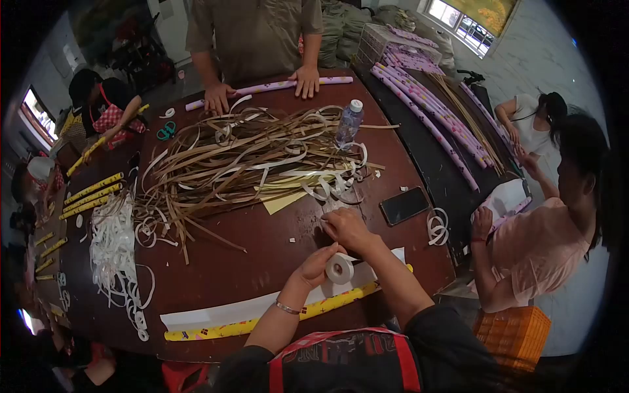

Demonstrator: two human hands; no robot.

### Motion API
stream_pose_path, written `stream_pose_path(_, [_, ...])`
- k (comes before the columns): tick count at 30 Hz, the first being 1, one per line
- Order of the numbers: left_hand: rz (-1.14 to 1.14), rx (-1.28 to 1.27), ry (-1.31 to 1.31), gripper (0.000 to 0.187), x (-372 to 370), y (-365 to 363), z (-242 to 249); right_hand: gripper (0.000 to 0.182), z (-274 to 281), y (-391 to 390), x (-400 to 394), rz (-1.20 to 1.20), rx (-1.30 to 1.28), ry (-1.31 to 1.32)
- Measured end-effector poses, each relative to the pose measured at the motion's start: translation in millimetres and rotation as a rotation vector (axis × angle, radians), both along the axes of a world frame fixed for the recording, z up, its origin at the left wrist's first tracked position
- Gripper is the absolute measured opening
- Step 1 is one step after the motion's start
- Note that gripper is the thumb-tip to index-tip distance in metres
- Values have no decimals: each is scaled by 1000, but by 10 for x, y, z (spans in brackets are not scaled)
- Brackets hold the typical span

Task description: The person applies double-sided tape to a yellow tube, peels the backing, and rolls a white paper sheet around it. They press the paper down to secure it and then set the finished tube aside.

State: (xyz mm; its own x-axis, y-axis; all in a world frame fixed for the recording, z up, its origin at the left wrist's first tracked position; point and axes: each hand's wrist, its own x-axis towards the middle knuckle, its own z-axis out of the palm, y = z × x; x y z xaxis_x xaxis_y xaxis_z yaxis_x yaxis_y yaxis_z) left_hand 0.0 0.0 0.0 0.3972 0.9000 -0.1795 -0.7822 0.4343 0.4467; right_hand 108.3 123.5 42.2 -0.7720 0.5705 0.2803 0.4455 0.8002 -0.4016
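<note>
A tangled heap of flat brown and white strips (229, 154) sprawls across the dark red-brown worktop (216, 275) beyond the hands, a clear plastic bottle (348, 126) and black smartphone (403, 206) to its right. Above a white-backed, yellow-patterned paper sheet (275, 321) at the near edge, the left hand (317, 268) clamps a small white tape roll (344, 273) in its fingers; just beyond, the right hand's (349, 230) fingers press together, any grip indiscernible.

There is one held tape roll (334, 275), one yellow patterned wrap (268, 323), one bottle (348, 126), one phone (403, 205), one orange crate (514, 334) and one purple tube (265, 87) lying apart. Three long yellow tubes (92, 198) lie side by side, four shorter ones (54, 247) nearby; the grouped purple tubes (440, 112) number perhaps five, overlapping.
</note>
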Motion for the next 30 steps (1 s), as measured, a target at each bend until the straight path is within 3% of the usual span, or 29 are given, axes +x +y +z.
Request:
stream_pose_path(13, [6, -39, 78, 34, 26, 1, -10, 10, 111, -614, 968, -62, 57, 19])
stream_pose_path(24, [25, -9, 58, 34, 13, 3, -29, 15, 40, -1000, 965, 58, 1, 68])
stream_pose_path(26, [40, -35, 57, 33, 27, -3, -12, 16, 121, -1039, 924, 38, 156, 97])
stream_pose_path(30, [39, -73, 61, 32, 31, -3, -5, 16, 74, -1130, 886, 70, 183, 140])
